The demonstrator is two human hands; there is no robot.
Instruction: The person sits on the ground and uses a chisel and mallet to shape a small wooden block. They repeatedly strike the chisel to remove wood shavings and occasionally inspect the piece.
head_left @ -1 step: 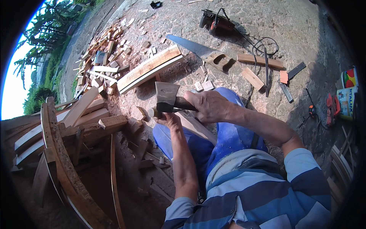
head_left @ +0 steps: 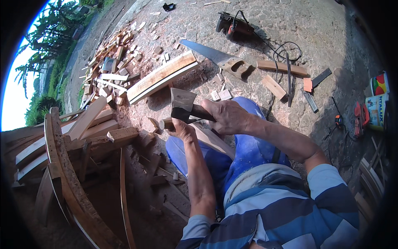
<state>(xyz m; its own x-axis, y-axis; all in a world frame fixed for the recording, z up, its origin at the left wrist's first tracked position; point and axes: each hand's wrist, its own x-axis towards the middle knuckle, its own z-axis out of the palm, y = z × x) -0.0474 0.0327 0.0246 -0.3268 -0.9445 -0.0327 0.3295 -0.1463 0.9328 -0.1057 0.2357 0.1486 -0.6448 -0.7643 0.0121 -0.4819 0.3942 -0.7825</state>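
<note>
At the far left a stack of curved planks (head_left: 62, 141) leaned on the ground, with a heap of offcuts (head_left: 110, 66) beyond it and one long curved board (head_left: 161, 75) lying near the middle. The left hand (head_left: 182, 128) was clenched round a short round peg (head_left: 166, 123), which stuck out past the fingers to the left and rested over the blue-trousered knee. Directly above it the hatchet (head_left: 182, 103) stood with its dark head just over the peg's end, touching or very nearly so; the right hand (head_left: 228, 116) gripped the wooden handle close up under the head, fingers wrapped tight. A pale flat piece of wood (head_left: 213, 139) lay across the lap beneath both hands. Farther right a handsaw (head_left: 215, 56), a power tool with its cord (head_left: 234, 25), short wood strips (head_left: 282, 66) and paint tins (head_left: 377, 99) lay on the stony ground.

The risk, as I judged it, was the blade sitting so close to the left fingers: a glancing stroke off the round peg could have slid into the knuckles or down onto the knee
</note>
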